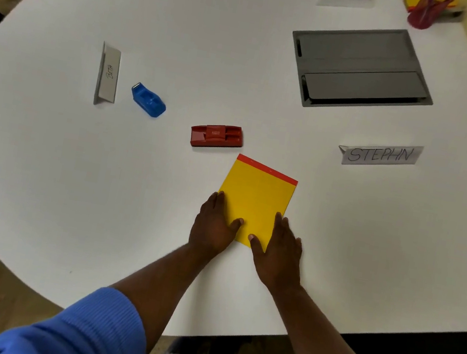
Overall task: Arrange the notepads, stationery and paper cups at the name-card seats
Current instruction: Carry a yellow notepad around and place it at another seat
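1. Head view: a yellow notepad point(256, 199) is laid flat on the white desk point(98, 200), near its front edge.
2. The notepad is flanked by the left hand point(213, 226) and the right hand point(278, 252). Fingers are held straight and thumbs are pressed on the page, with nothing clasped.
3. Just beyond the notepad a red stationery block point(216, 136) is seen, and farther left a blue block point(148, 100).
4. Beyond and right of the notepad, the "STEPHN" name card point(379, 155) is placed.
5. Far beyond the notepad, thin blurred items are held in a red cup point(421, 15).

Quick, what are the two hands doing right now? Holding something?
Left hand: open, straight fingers and thumb touching the yellow notepad.
Right hand: open, straight fingers and thumb touching the same pad.
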`<action>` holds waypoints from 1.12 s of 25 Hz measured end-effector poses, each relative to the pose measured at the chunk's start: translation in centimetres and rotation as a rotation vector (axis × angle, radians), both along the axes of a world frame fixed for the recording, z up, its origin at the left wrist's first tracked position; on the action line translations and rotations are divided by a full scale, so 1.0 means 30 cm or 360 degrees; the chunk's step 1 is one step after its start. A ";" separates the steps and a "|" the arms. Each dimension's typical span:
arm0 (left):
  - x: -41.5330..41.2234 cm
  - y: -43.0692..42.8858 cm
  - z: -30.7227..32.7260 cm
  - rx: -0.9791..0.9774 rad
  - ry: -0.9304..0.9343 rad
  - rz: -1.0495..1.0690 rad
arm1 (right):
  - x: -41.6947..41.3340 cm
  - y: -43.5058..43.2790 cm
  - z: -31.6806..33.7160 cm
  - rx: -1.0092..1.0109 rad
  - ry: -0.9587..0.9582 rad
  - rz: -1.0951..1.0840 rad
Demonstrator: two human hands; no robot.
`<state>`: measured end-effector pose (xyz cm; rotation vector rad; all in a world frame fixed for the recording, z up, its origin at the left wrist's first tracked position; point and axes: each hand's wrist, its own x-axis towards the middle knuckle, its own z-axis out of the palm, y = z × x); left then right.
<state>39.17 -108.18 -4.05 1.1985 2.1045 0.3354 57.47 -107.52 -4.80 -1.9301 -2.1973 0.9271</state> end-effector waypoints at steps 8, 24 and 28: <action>-0.044 0.080 -0.005 -0.0059 -0.0190 0.0461 | -0.063 0.004 0.020 -0.0104 0.0352 -0.0380; -0.121 -0.025 -0.009 -0.0416 -0.0452 0.0738 | 0.009 0.040 0.020 -0.0449 0.0484 -0.0936; -0.125 -0.078 0.000 -0.0255 -0.0678 0.0850 | 0.013 -0.027 0.021 -0.0283 0.0459 -0.0983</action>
